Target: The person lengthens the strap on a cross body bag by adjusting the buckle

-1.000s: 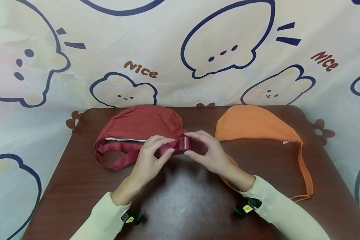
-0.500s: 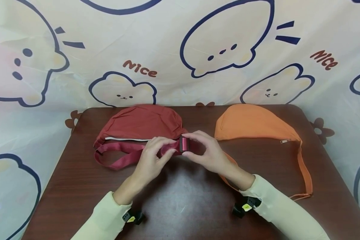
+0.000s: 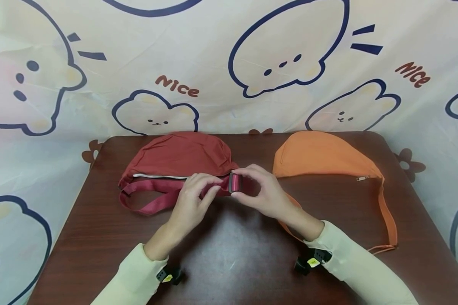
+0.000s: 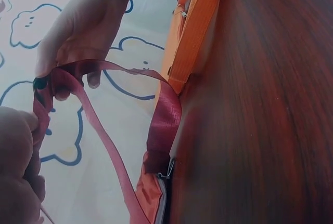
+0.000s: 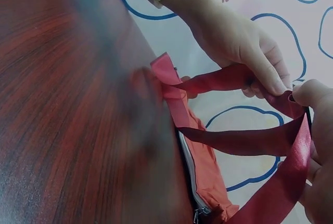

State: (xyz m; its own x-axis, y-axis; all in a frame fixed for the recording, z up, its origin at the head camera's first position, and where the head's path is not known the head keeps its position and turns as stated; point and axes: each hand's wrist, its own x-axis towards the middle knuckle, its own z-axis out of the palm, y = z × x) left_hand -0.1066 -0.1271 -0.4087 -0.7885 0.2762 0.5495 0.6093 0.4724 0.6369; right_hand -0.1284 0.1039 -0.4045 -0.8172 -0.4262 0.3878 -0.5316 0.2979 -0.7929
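Observation:
A red waist bag [image 3: 179, 156] with a silver zipper lies at the back left, its dark red strap [image 3: 156, 206] looping in front. My left hand [image 3: 191, 205] pinches this strap between thumb and fingers. Just to its right, my right hand [image 3: 266, 192] holds the black slide buckle [image 3: 231, 183] by its upper and lower ends, with strap threaded through it. The right wrist view shows the left hand [image 5: 234, 39] on one strap length, while other lengths run from the buckle down to the bag. The left wrist view has the right hand [image 4: 86, 31] beyond the raised strap [image 4: 166, 115].
An orange waist bag [image 3: 320, 156] lies at the back right of the brown table [image 3: 229, 262]. Its strap [image 3: 389, 216] curves toward the front and passes behind my right forearm. A patterned cloth [image 3: 229, 55] hangs behind the table.
The buckle has shifted slightly left with my right hand's fingertips. My left hand's thumb and fingers have moved a little along the strap. Both bags stay in place.

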